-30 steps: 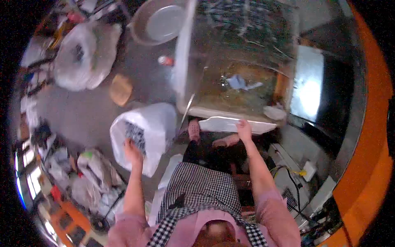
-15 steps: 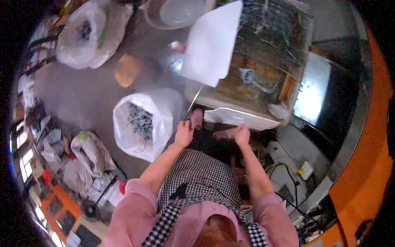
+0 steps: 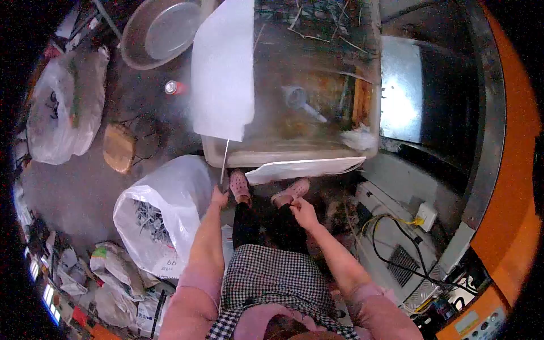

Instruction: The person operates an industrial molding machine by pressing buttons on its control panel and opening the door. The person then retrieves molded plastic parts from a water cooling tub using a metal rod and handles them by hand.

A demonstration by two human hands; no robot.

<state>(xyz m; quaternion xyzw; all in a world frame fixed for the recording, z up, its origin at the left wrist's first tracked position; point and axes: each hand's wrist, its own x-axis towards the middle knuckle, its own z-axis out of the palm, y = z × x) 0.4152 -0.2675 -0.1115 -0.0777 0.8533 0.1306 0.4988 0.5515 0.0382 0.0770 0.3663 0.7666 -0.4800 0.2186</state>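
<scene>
My left hand (image 3: 220, 195) is closed around the dark handle of a long, thin, blade-like tool (image 3: 226, 158), whose pale length points away from me toward a large white sheet (image 3: 224, 73). Below the basin's near rim hangs a second white piece (image 3: 306, 169), slightly curled, its edge toward me. My right hand (image 3: 305, 213) is closed with the fingertips drawn together, apart from that white piece and above my right shoe (image 3: 292, 191). Whether anything small is between those fingers cannot be made out.
The pale basin (image 3: 294, 158) holds murky liquid, a grey ladle-like scoop (image 3: 296, 97) and dark racks. A white bag of grey metal pieces (image 3: 181, 187), a red can (image 3: 174, 87), a wooden stool (image 3: 118, 148) and a round tub (image 3: 133, 42) stand left. Cables (image 3: 408, 249) lie right.
My view has shifted, so the basin appears farther left. My right hand has come away from the curled white piece, toward my body. The left hand still grips the thin tool.
</scene>
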